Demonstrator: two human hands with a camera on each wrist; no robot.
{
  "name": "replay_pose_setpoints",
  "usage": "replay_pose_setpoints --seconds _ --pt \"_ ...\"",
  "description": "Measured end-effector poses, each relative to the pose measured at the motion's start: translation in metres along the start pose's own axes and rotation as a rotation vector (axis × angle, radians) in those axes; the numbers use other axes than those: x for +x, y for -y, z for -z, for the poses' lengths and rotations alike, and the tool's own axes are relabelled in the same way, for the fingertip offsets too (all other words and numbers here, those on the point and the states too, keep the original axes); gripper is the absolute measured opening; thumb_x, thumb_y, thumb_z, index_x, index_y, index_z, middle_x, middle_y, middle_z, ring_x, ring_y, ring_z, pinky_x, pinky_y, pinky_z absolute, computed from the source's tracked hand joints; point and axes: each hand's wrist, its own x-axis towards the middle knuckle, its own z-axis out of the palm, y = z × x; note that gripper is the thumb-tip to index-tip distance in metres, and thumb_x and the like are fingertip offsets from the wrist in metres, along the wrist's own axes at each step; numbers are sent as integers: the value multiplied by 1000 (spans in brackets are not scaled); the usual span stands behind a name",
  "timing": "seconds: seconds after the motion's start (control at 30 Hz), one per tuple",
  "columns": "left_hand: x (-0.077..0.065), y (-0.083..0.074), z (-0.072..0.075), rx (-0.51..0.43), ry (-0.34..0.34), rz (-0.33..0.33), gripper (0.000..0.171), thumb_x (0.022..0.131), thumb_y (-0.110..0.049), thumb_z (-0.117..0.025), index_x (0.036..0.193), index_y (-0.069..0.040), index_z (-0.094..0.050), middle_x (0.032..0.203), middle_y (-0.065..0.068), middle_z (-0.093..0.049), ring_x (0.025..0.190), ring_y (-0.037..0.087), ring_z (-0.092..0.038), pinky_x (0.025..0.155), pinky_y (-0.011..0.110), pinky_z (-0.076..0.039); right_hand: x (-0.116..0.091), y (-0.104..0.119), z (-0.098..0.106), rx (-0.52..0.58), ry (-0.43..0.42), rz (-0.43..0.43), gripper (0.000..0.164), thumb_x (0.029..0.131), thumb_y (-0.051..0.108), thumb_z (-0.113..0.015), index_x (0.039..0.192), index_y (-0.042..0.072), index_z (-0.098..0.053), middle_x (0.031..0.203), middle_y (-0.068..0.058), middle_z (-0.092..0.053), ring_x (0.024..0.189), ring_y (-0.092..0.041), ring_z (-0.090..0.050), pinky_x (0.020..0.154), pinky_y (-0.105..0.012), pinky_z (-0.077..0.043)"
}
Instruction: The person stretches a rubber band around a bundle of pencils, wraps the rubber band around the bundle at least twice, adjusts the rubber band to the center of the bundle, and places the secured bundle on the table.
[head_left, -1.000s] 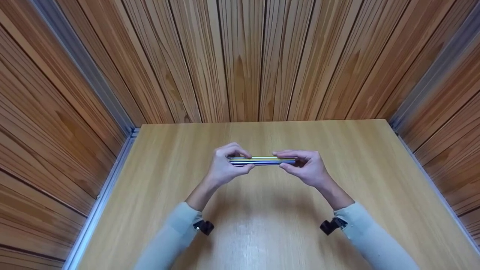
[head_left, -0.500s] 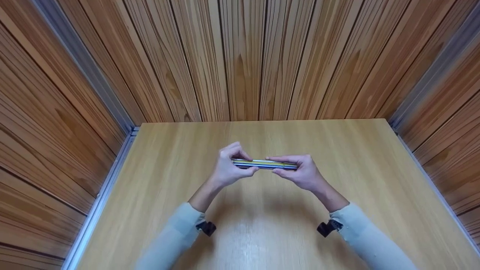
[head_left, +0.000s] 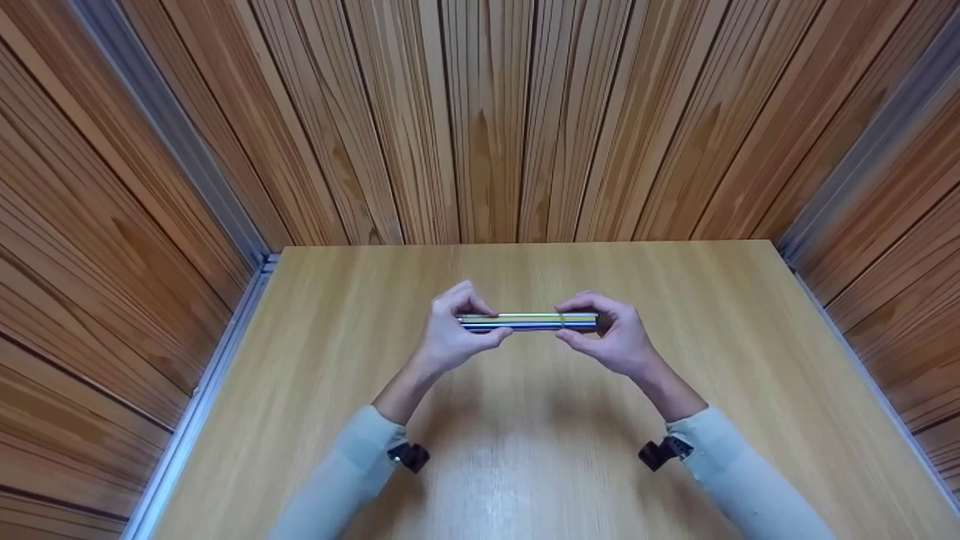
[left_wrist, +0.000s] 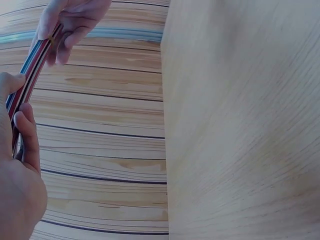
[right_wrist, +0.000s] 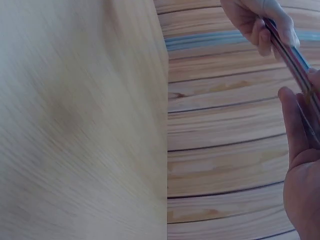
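A slim bundle of pencils (head_left: 531, 322), with blue, yellow and dark stripes in the head view, is held level above the table between both hands. Its red and blue sides show in the left wrist view, where the bundle (left_wrist: 34, 70) slants. A thin yellowish rubber band (head_left: 562, 320) circles it towards the right end. My left hand (head_left: 452, 336) pinches the left end between thumb and fingers, hiding part of it. At the other end, my right hand (head_left: 619, 337) holds the bundle near the band, thumb below and fingers above.
Beneath the hands lies a light wooden table (head_left: 525, 450). Wood-plank walls (head_left: 487, 127) rise behind it and at both sides, with metal rails (head_left: 202, 382) along the corners and table sides. Each wrist carries a small black camera (head_left: 409, 456).
Half a second ago the right hand lay further left over the bundle, which tilted slightly. Now that hand has shifted right and up, and the bundle is level with the band showing.
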Motion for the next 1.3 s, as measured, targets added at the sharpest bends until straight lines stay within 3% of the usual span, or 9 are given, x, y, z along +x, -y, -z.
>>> replay_pose_setpoints --seconds 0.2,0.4,0.6,0.77,0.97,1.17,1.3 --pt "-3 -1 -1 -16 7 10 27 81 -2 -97 92 3 -73 92 20 -67 84 5 -62 73 20 -51 2 4 0 23 8 -21 31 84 -21 -84 114 -14 -80 111 15 -84 89 -2 -79 75 -19 -65" --pt "-3 0 -8 -20 18 -17 25 83 -2 -96 93 2 -73 92 20 -68 85 5 -62 75 20 -52 5 3 -1 38 58 -6 32 87 -19 -83 118 -12 -81 120 12 -85 101 -7 -85 80 -24 -67" --pt "-3 -1 -9 -48 28 21 24 84 -1 -96 94 3 -74 93 21 -67 85 5 -64 74 20 -54 3 2 6 50 86 -8 37 88 -18 -83 125 -14 -78 125 11 -84 110 -6 -84 85 -24 -67" --pt "-2 -3 -6 -54 3 48 24 82 3 -96 94 5 -75 92 21 -66 84 6 -64 73 19 -53 3 2 12 23 58 8 34 89 -15 -85 122 -12 -79 121 13 -86 100 -5 -83 80 -19 -66" --pt "0 -5 -5 -46 17 27 23 85 0 -95 96 3 -74 96 22 -67 85 6 -65 74 21 -54 4 5 10 -2 18 43 35 82 -23 -84 115 -10 -81 109 9 -84 90 -4 -77 77 -18 -64" --pt "-4 -5 -8 -62 21 18 24 83 1 -95 92 3 -72 94 22 -67 87 6 -64 75 20 -54 7 6 -4 -17 43 -40 28 87 -14 -87 115 -10 -83 107 13 -86 86 -5 -79 74 -21 -65" --pt "-4 -3 -6 -64 35 1 24 84 1 -95 92 5 -72 93 23 -66 88 4 -64 75 19 -54 8 6 -5 -18 59 -77 33 86 -14 -88 118 -12 -81 111 16 -86 89 -3 -81 76 -21 -66"
